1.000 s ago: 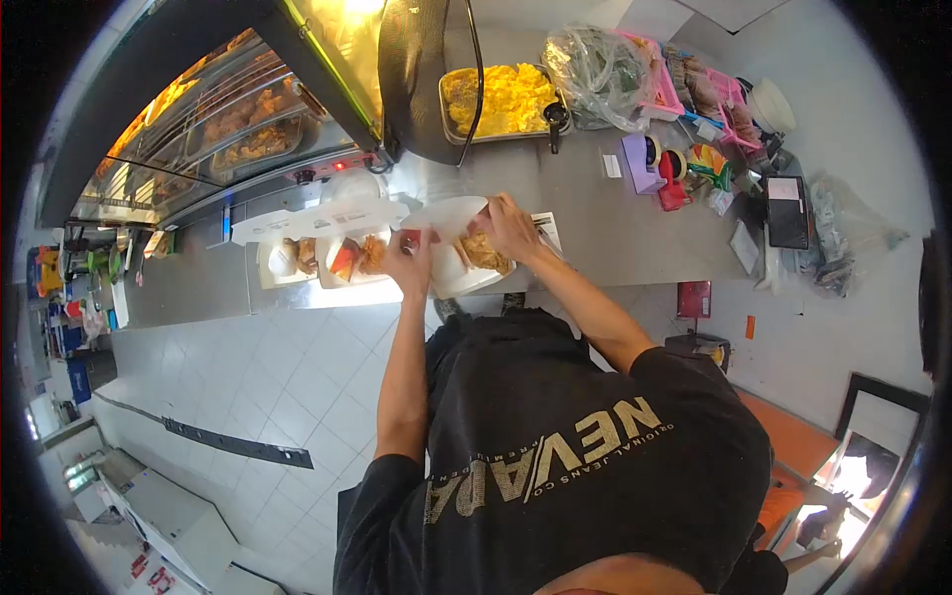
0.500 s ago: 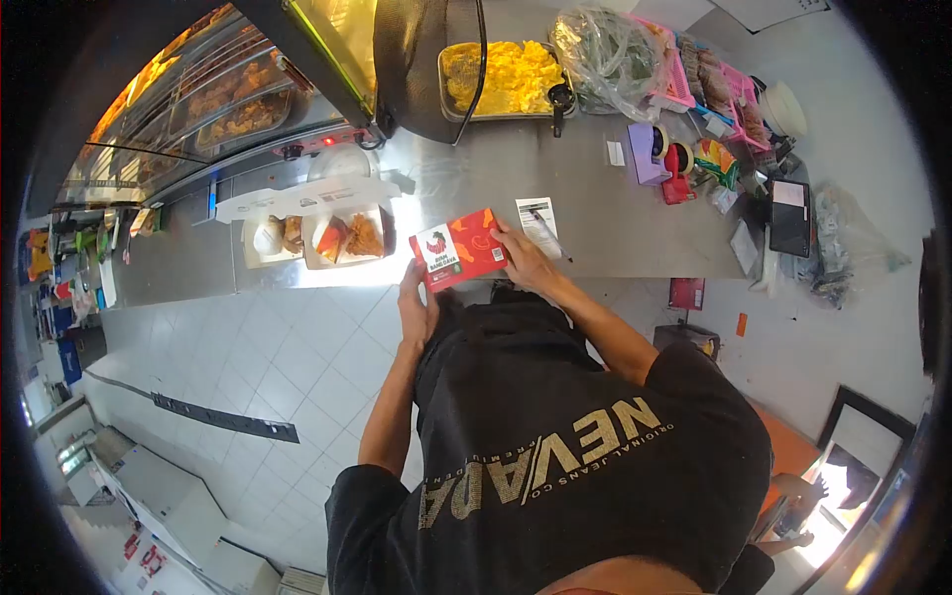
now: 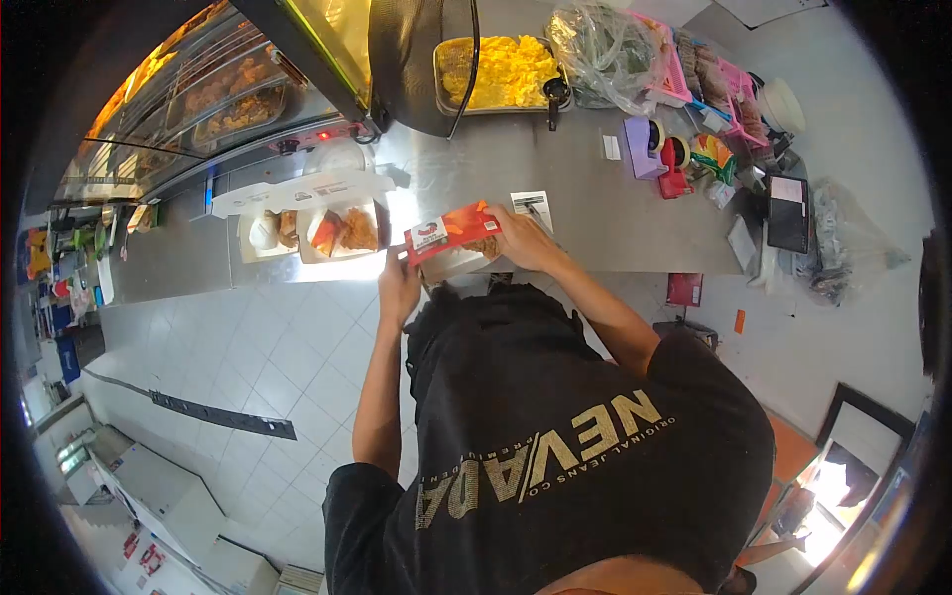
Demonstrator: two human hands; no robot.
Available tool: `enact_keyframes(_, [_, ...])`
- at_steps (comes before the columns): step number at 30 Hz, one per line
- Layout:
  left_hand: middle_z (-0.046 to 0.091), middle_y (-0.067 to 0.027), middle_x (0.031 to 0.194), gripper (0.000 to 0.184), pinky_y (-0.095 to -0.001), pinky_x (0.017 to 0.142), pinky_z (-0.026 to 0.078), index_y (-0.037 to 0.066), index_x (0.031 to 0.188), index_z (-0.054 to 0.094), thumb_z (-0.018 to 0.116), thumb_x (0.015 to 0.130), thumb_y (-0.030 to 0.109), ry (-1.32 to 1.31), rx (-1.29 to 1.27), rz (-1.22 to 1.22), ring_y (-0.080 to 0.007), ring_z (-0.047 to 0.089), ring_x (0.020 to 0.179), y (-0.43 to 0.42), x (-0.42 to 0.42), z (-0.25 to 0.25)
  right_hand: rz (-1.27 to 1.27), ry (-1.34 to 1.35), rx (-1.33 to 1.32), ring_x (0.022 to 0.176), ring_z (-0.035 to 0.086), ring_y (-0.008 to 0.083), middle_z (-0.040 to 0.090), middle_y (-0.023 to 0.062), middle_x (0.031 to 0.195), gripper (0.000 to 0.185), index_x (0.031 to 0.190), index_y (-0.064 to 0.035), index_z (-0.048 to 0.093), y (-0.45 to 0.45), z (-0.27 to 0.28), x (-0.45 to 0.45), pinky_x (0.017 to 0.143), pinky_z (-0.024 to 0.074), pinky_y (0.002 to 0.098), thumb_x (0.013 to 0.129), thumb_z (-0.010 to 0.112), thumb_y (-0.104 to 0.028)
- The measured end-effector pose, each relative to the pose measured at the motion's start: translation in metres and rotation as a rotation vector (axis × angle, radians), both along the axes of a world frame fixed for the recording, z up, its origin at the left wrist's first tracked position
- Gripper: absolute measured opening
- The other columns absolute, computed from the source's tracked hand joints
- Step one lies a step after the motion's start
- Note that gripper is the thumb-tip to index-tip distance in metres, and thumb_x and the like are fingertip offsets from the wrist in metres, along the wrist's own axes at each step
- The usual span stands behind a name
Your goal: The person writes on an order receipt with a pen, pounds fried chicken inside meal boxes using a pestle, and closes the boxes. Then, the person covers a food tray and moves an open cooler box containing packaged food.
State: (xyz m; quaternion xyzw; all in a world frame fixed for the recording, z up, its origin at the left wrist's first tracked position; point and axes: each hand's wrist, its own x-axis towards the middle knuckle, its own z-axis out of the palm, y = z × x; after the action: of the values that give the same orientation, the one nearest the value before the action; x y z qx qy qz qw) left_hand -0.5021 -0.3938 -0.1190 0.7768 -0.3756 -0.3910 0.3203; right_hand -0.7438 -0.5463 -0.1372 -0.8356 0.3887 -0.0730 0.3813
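Observation:
A red printed cardboard food box [image 3: 448,232] is held in front of me at the counter's near edge. Its lid is tilted up, and fried chicken [image 3: 484,247] shows inside. My left hand [image 3: 400,286] grips the box's left side, while my right hand [image 3: 526,241] has hold of the right end near the lid. Close to my right hand lie a paper slip [image 3: 529,200] and a pen [image 3: 536,215]. Left of the box, open food boxes [image 3: 309,248] hold fried chicken [image 3: 358,231] and wrapped white portions [image 3: 264,232].
A tray of yellow food [image 3: 502,74] with a black scoop [image 3: 553,99] stands at the back. A glass warming cabinet [image 3: 228,99] is at left. Tape dispensers [image 3: 676,169], a plastic bag [image 3: 610,55] and a tablet [image 3: 789,213] are at right. Someone's arm [image 3: 773,549] shows lower right.
The red box was closed with its top facing me; its lid is now raised and chicken shows inside. My left hand has moved slightly left.

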Motion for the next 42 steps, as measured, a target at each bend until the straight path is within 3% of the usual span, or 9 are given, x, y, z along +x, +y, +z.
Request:
enact_keyframes(5, [0.074, -0.0273, 0.101, 0.037, -0.0444, 0.076, 0.055, 0.003, 0.130, 0.053, 0.066, 0.096, 0.014, -0.099, -0.043, 0.004, -0.0379, 0.074, 0.088, -0.002, -0.002, -0.011, -0.009, -0.058, -0.035, 0.090, 0.067, 0.0504, 0.068, 0.0305, 0.093, 0.040, 0.133, -0.0024, 0.047, 0.006, -0.006, -0.002, 0.080, 0.0516, 0.0568, 0.095, 0.055, -0.010])
enact_keyframes(9, [0.073, -0.0233, 0.085, 0.041, -0.0486, 0.073, 0.054, -0.001, 0.119, 0.058, 0.073, 0.088, 0.020, -0.301, -0.161, 0.116, -0.0420, 0.072, 0.084, -0.003, -0.012, -0.050, -0.123, -0.236, -0.132, 0.087, 0.068, 0.0466, 0.069, 0.0258, 0.091, 0.034, 0.120, -0.0036, 0.053, 0.011, -0.025, 0.006, 0.075, 0.0529, 0.0522, 0.090, 0.066, -0.013])
enact_keyframes(15, [0.071, -0.0217, 0.076, 0.017, -0.0513, 0.070, 0.054, 0.001, 0.089, 0.070, 0.072, 0.082, 0.016, -0.481, -0.196, 0.124, -0.0437, 0.070, 0.077, -0.012, -0.015, -0.057, -0.236, -0.272, -0.078, 0.090, 0.069, 0.0418, 0.069, 0.0214, 0.094, 0.032, 0.102, -0.0046, 0.059, -0.003, -0.035, 0.021, 0.074, 0.0536, 0.0449, 0.080, 0.079, -0.016])
enact_keyframes(23, [0.069, -0.0210, 0.074, 0.026, -0.0514, 0.068, 0.052, 0.002, 0.101, 0.073, 0.070, 0.084, 0.021, -0.510, -0.157, 0.211, -0.0441, 0.068, 0.073, -0.010, -0.028, -0.060, -0.363, -0.463, -0.148, 0.096, 0.071, 0.0396, 0.070, 0.0224, 0.117, 0.032, 0.107, -0.0025, 0.058, 0.022, -0.049, 0.025, 0.079, 0.0569, 0.0424, 0.081, 0.076, -0.008])
enact_keyframes(26, [0.069, -0.0213, 0.075, 0.032, -0.0519, 0.070, 0.052, 0.003, 0.109, 0.073, 0.072, 0.084, 0.024, -0.501, -0.191, 0.204, -0.0439, 0.067, 0.074, -0.010, -0.025, -0.061, -0.326, -0.349, -0.145, 0.099, 0.071, 0.0394, 0.068, 0.0232, 0.124, 0.037, 0.112, -0.0025, 0.058, 0.021, -0.060, 0.017, 0.084, 0.0577, 0.0415, 0.080, 0.077, -0.006])
enact_keyframes(33, [0.073, -0.0272, 0.094, 0.039, -0.0466, 0.076, 0.055, 0.000, 0.111, 0.075, 0.076, 0.087, 0.030, -0.590, -0.126, 0.143, -0.0406, 0.073, 0.086, -0.006, -0.021, -0.059, -0.261, -0.341, -0.152, 0.100, 0.068, 0.0429, 0.067, 0.0214, 0.114, 0.056, 0.124, -0.0020, 0.056, 0.023, -0.068, 0.013, 0.083, 0.0556, 0.0455, 0.073, 0.079, -0.007])
enact_keyframes(36, [0.074, -0.0267, 0.098, 0.057, -0.0479, 0.082, 0.055, 0.001, 0.134, 0.063, 0.077, 0.087, 0.032, -0.428, -0.054, 0.095, -0.0415, 0.072, 0.090, -0.010, -0.022, -0.029, -0.162, -0.296, -0.140, 0.103, 0.067, 0.0440, 0.066, 0.0236, 0.118, 0.064, 0.132, -0.0006, 0.051, 0.018, -0.054, 0.007, 0.087, 0.0549, 0.0467, 0.077, 0.080, -0.015])
enact_keyframes(39, [0.074, -0.0250, 0.104, 0.090, -0.0491, 0.089, 0.055, 0.002, 0.158, 0.032, 0.076, 0.088, 0.038, -0.184, -0.189, -0.090, -0.0427, 0.072, 0.096, -0.004, -0.020, -0.006, 0.032, -0.182, -0.040, 0.120, 0.060, 0.0450, 0.056, 0.0292, 0.135, 0.077, 0.145, 0.0033, 0.038, 0.013, -0.028, -0.006, 0.101, 0.0492, 0.0468, 0.087, 0.075, -0.033])
enact_keyframes(42, [0.066, -0.0305, 0.124, 0.099, -0.0480, 0.101, 0.049, -0.013, 0.156, 0.010, 0.068, 0.095, 0.038, -0.140, -0.154, -0.398, -0.0456, 0.063, 0.118, -0.001, -0.008, -0.002, 0.044, -0.131, 0.161, 0.141, 0.042, 0.0458, 0.037, 0.0339, 0.153, 0.087, 0.152, 0.0078, 0.025, 0.020, -0.014, -0.007, 0.116, 0.0372, 0.0465, 0.097, 0.063, -0.047])
